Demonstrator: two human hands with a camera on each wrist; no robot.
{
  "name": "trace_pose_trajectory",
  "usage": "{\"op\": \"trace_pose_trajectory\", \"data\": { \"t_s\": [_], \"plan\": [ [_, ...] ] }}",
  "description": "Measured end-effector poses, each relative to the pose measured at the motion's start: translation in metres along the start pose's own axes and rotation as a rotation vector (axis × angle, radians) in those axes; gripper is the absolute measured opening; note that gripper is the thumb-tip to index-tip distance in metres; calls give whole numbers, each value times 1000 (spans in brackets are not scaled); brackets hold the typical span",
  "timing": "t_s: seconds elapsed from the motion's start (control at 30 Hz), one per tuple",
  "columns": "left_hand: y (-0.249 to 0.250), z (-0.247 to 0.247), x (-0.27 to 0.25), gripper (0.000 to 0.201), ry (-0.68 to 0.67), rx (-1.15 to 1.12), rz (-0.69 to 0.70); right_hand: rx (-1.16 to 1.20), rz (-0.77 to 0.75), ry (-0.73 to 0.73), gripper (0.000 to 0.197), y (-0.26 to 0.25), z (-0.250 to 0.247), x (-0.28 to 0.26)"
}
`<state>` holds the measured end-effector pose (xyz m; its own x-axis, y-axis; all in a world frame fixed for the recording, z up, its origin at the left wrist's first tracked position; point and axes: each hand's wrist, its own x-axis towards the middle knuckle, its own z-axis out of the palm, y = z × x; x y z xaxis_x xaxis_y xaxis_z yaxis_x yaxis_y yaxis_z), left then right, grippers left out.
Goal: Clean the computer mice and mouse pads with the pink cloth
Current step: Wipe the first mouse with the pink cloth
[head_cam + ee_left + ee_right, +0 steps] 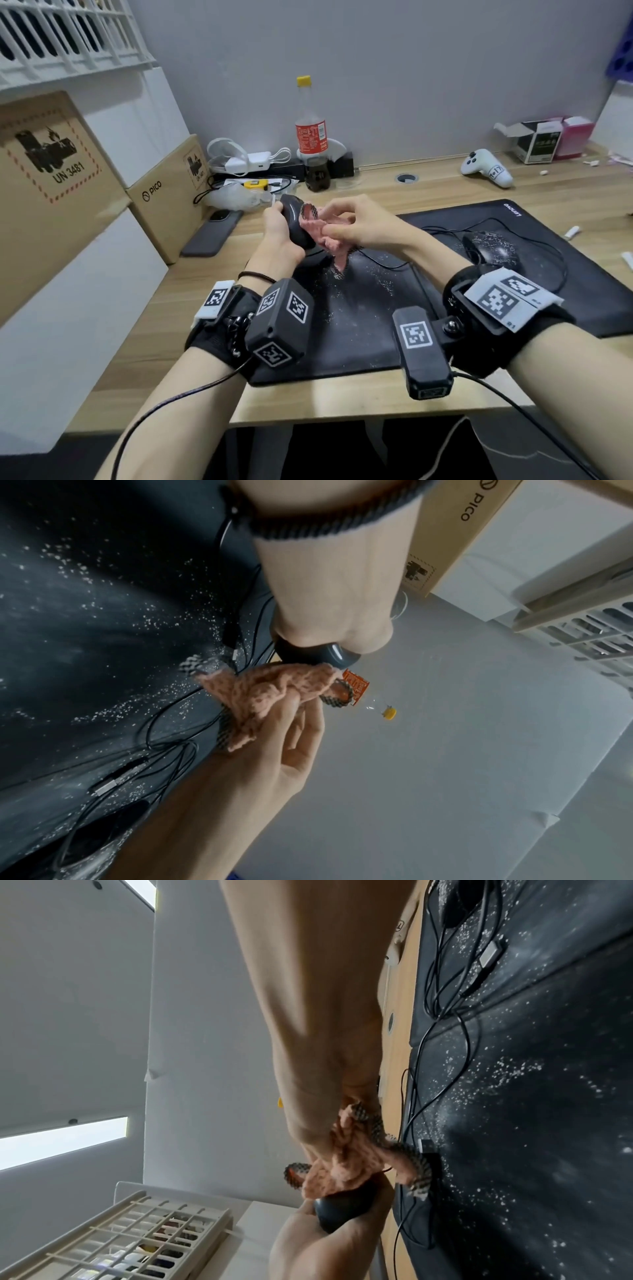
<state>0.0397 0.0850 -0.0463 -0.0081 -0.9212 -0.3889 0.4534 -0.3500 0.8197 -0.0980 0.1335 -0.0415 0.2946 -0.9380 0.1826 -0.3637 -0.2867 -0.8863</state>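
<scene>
- The step in hand is wiping the first mouse: the left hand point(279, 228) holds a black mouse point(297, 222) lifted clear of the large mouse pad point(534, 281), its fingers wrapped round the body.
- The right hand point(356, 222) presses the pink cloth point(317, 228) against the side of that mouse, thumb and fingers pinching the bunched fabric; the cloth's loose end hangs down toward the pad.
- A second mouse point(493, 251) sits on the pad, to the right of the held one, speckled with white crumbs and not yet wiped.
- The pad itself carries scattered white specks, thickest below the held mouse, so it looks uncleaned.
- By this reading the task is early: one mouse under way, one mouse and the pad left.
- The next move likely calls for turning the held mouse to reach its unwiped faces, then setting it down off the crumbs, minding the cables point(513, 233) trailing across the pad.
</scene>
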Motion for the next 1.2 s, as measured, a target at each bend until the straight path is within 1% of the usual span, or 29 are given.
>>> {"op": "trace_pose_trajectory", "data": {
  "t_s": [0.03, 0.07, 0.13, 0.17, 0.23, 0.33, 0.37, 0.4, 0.43, 0.47, 0.53, 0.57, 0.63, 0.7, 0.77, 0.83, 0.9, 0.97, 1.03, 1.07, 1.13, 1.2],
  "plan": [
    [-1, 0, 0, 35, -7, 10, 1, -13, 13, 20, 12, 1, 0, 4],
    [-1, 2, -2, 37, -43, 18, -3, -5, 29, 80, 9, 3, 0, 10],
    [-3, 6, -8, 41, -147, 27, -16, -3, 66, 256, 5, 8, 0, 23],
    [-3, 7, -11, 40, -196, 39, -23, -10, 85, 336, 8, 11, -2, 29],
    [-5, 7, -14, 32, -258, 75, -36, 5, 124, 418, 13, 12, -8, 38],
    [-5, 1, -13, 28, -302, 64, -21, 69, 164, 561, 11, 11, -15, 41],
    [-5, 0, -13, 29, -320, 54, -11, 82, 170, 607, 18, 12, -16, 42],
    [-4, -1, -14, 29, -338, 44, -1, 93, 166, 618, 30, 10, -16, 41],
    [-4, -1, -15, 30, -348, 39, 10, 116, 157, 593, 39, 10, -15, 41],
    [-5, 0, -16, 31, -354, 31, 22, 147, 142, 536, 41, 8, -13, 41],
    [-6, 2, -16, 36, -346, 11, 34, 210, 94, 410, 32, 5, -8, 37],
    [-7, 2, -16, 40, -337, 5, 41, 224, 75, 376, 28, 4, -7, 35],
    [-9, 5, -15, 44, -314, -15, 68, 214, 54, 348, 22, 1, -5, 33],
    [-8, 8, -13, 40, -288, -52, 80, 220, 43, 313, 18, -2, -5, 29],
    [-8, 11, -12, 42, -250, -55, 85, 212, 23, 261, 18, -5, -6, 24],
    [-6, 14, -12, 43, -205, -49, 97, 156, -7, 204, 17, -6, -8, 20],
    [-4, 15, -8, 37, -182, -70, 84, 114, -38, 149, 18, -9, -9, 15],
    [0, 16, -6, 36, -169, -82, 63, 38, -85, 75, 18, -13, -8, 10],
    [1, 16, -6, 47, -149, -108, 32, -79, -114, -12, 17, -17, -7, 5],
    [0, 16, -7, 53, -140, -124, 9, -120, -104, -40, 18, -18, -7, 3],
    [0, 16, -11, 54, -128, -126, -16, -151, -83, -23, 21, -17, -8, 3],
    [1, 16, -14, 51, -147, -88, -4, -162, -87, 65, 20, -14, -8, 6]
  ]
}}
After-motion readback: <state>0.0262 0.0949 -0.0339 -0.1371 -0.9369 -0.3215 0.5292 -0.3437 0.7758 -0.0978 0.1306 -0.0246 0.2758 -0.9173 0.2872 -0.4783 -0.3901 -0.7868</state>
